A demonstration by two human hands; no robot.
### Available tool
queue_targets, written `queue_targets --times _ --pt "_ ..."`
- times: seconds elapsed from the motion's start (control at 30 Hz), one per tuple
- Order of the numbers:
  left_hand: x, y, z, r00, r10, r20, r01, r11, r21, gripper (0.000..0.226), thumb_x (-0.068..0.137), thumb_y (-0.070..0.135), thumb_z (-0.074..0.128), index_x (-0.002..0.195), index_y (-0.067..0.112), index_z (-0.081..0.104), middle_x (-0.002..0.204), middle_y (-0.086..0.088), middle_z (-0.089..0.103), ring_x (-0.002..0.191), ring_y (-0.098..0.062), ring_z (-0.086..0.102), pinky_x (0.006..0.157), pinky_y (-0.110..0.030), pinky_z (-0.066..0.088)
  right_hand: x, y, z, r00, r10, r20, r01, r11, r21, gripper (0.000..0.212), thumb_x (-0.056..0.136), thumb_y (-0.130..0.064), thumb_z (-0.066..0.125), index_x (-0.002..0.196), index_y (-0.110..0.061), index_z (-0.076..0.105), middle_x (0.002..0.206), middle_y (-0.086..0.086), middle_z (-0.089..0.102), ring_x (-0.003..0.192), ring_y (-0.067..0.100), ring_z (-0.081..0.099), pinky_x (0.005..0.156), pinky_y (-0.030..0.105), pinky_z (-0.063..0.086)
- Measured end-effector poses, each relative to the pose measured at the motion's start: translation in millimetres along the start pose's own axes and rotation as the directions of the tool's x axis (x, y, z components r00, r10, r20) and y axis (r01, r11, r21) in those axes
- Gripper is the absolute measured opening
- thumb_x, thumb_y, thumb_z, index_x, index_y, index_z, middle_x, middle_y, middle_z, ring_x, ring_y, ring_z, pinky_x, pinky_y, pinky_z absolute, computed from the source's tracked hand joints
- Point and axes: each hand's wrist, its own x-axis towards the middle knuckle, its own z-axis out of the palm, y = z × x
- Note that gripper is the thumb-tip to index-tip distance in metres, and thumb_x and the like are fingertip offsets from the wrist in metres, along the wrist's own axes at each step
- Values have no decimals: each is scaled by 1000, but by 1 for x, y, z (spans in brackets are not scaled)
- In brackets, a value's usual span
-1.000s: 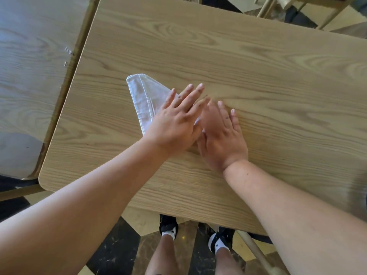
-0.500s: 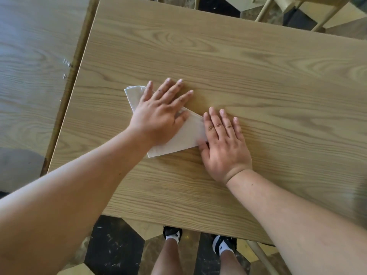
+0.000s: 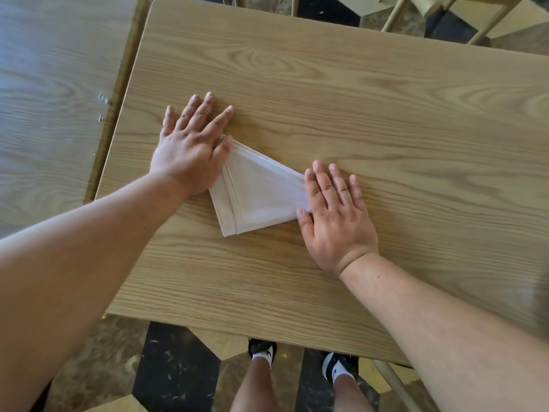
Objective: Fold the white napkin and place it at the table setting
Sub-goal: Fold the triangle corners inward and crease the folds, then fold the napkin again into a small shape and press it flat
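My left hand (image 3: 190, 156) lies flat, palm down, its fingers (image 3: 205, 114) spread and stretched out on the wood past the napkin's far corner; only the heel and thumb side press on the cloth's left end. My right hand (image 3: 335, 215) is flat too, fingers together and pointing away from me, the thumb and forefinger edge resting on the cloth's right tip. Neither hand grips anything; both are open and pressing down.

Between them sits the white cloth napkin, folded into a triangle (image 3: 258, 194). Its long folded edge runs from under my left thumb down to my right forefinger. A hemmed, double-stitched edge runs along the left side to a blunt corner that points toward me, and the near edge slants up to my right hand. The cloth lies flat on the wood.

The light oak-grain surface (image 3: 386, 114) is bare all around: wide open room beyond my fingers and to the right, and a band of free wood between the napkin and the near edge. The left edge, with its rounded corner, is near my left wrist. Just beyond it, across a narrow gap, is a second wooden tabletop (image 3: 53, 84). Below the near edge I see my black-and-white shoes (image 3: 263, 350) on a dark and tan patterned floor (image 3: 175, 370).
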Motion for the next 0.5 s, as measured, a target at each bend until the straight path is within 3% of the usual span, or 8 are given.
queue_targets --times 0.2,0.3,0.5 --pt "-4 -3 1 998 55 -23 -55 998 -19 68 104 68 27 165 39 26 178 1 14 165 -22 7 133 -54 1 0 0 1 1000 3 -7 -3 1000 11 69 107 -47 22 166 -11 17 176 5 12 163 27 7 131 53 8" --pt "-10 -5 1 983 172 -69 -173 985 -8 73 98 77 38 157 34 45 171 -3 34 159 -28 27 131 -52 15 0 0 1 1000 3 -10 -3 1000 15 70 107 -47 23 166 -11 17 176 5 12 162 27 8 130 54 9" --pt "-13 6 -15 991 124 -48 -127 990 -58 65 89 74 62 131 24 65 143 -1 56 141 -31 43 114 -51 35 -1 0 0 1000 -3 22 3 1000 20 70 108 -50 20 167 -13 14 176 4 9 163 26 5 131 52 4"
